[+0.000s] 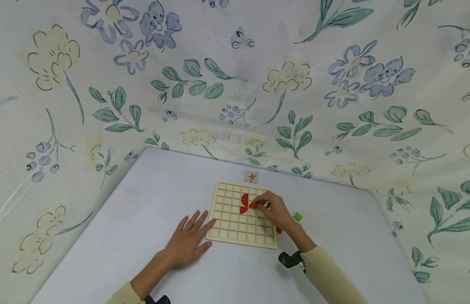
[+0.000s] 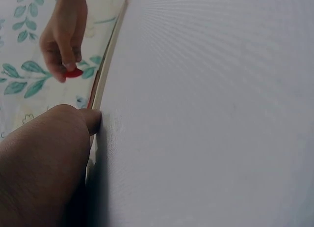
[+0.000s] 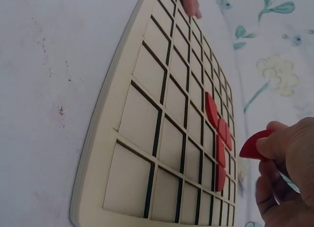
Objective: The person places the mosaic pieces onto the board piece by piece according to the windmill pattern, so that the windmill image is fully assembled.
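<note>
A wooden grid board (image 1: 229, 241) lies on the white table, with several red pieces (image 1: 244, 209) in cells near its middle. My right hand (image 1: 274, 210) is over the board's right part; in the right wrist view its thumb and fingers pinch a red quarter-round piece (image 3: 253, 145) above the board (image 3: 98, 187). My left hand (image 1: 187, 245) lies flat with spread fingers at the board's left edge, the fingertips touching it. The left wrist view shows the right hand (image 2: 64, 42) holding the red piece (image 2: 73, 73) in the air.
A small patterned card (image 1: 251, 176) lies behind the board. Right of the board are a green piece (image 1: 297, 216) and a red piece (image 1: 278, 230), partly hidden by the right arm. Floral cloth (image 1: 235, 84) hangs behind the table (image 1: 143, 181).
</note>
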Demonstrator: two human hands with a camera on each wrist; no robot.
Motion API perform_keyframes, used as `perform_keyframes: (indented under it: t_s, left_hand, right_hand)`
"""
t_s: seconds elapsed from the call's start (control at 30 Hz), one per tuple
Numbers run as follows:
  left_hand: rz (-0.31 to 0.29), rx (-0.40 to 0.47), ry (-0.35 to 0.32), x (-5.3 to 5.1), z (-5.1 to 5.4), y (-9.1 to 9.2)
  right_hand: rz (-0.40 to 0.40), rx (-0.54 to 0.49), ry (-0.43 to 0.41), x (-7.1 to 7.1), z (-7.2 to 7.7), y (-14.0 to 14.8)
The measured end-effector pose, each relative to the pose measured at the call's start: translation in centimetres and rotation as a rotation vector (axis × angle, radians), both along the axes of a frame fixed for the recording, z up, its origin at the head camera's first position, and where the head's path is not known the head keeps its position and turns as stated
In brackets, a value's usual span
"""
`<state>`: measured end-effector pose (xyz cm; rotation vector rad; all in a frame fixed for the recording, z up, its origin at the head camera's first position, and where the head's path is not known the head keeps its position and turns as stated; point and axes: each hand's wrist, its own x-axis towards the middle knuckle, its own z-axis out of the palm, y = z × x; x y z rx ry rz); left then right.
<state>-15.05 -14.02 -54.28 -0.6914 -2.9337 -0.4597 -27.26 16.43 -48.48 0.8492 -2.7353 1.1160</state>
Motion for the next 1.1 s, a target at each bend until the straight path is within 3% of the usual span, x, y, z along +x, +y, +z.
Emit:
perform_keyframes:
  t_s: [0.27, 0.57, 1.1]
  left_hand:
    - [-0.002, -0.013, 0.023, 0.0, 0.1, -0.1]
    - [0.001, 0.005, 0.014, 0.1, 0.3, 0.0]
    - [-0.005, -0.001, -0.008, 0.0, 0.2, 0.0]
  right_hand:
    - [0.056, 0.008, 0.052, -0.4, -0.2, -1.2]
    - [0.065, -0.026, -0.086, -0.6, -0.2, -3.0]
    - [0.077, 0.013, -0.087, -1.4, -0.5, -5.1]
